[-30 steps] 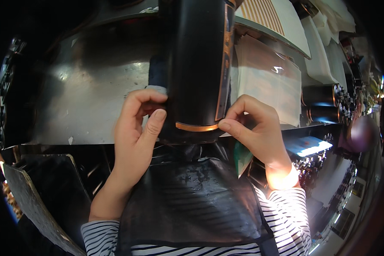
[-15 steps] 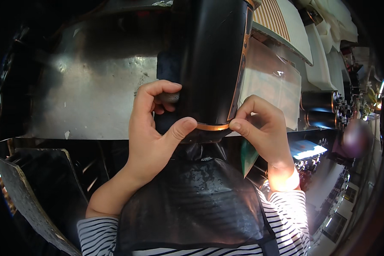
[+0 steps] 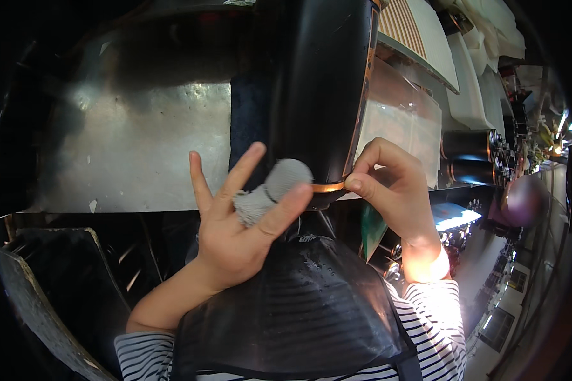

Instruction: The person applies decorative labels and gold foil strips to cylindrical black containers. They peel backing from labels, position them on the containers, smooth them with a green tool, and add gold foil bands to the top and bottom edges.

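A long black, glossy curved piece [image 3: 321, 95], like a drum or cylinder, lies across a dark blue cloth [image 3: 249, 120] on the bench. A copper-orange strip [image 3: 328, 188] runs along its near rim. My left hand [image 3: 235, 235] holds a grey, cloth-like pad [image 3: 289, 180] with a rounded head against the rim's left part, thumb along it, two fingers stretched away. At the rim's right corner my right hand [image 3: 388, 184] pinches the strip's end between thumb and forefinger. The fingertips hide what exactly lies between them.
A scuffed metal bench top [image 3: 140, 146] extends to the left. Pale translucent sheets [image 3: 403, 114] and a striped panel [image 3: 403, 25] lie at the right. Other black cylinders [image 3: 470, 155] stand farther right. Dark upright boards [image 3: 38, 311] are at the lower left.
My left hand has come down and nearer the rim, spreading its fingers and bringing the grey pad from beside the black piece onto its near edge. My right hand keeps its pinch.
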{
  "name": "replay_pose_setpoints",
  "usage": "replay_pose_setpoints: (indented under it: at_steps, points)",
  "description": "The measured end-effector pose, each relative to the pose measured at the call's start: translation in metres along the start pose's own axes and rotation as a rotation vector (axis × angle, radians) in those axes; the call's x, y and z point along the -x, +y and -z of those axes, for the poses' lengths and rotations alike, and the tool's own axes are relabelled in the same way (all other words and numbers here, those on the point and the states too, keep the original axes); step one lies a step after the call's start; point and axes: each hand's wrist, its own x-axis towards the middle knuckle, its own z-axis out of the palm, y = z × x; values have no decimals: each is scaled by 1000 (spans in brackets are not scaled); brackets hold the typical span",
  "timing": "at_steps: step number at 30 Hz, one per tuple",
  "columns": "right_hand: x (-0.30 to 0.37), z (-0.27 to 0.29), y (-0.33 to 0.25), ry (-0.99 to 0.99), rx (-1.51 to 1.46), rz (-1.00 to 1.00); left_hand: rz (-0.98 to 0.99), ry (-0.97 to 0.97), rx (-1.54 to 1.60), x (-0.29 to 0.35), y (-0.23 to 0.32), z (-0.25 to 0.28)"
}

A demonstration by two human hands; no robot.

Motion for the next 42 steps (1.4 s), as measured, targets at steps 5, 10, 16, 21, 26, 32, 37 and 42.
replay_pose_setpoints:
  at_steps: [5, 10, 16, 21, 26, 32, 37, 42]
  points:
    - [1, 1, -1, 3, -19, -26, 50, 23, 94, 13, -15, 2]
    - [1, 0, -1, 18, -20, -32, -76, -9, -6, 2, 3, -2]
    - [2, 0, 1, 15, -43, -43, 251, 41, 259, 18, -12, -8]
    - [1, 1, 1, -16, -44, -49, -77, -59, -151, 5, 12, 4]
    - [1, 4, 8, -30, -127, -47, -226, 6, -411, -12, 30, -16]
    - [2, 12, 18, -21, -108, -18, -306, 124, -245, -35, 20, -31]
    - [-2, 9, 19, -69, -168, -30, 31, -20, -80, -34, 3, -15]
    - [-2, 8, 16, -99, -183, 24, 121, -21, -157, 6, 1, -8]
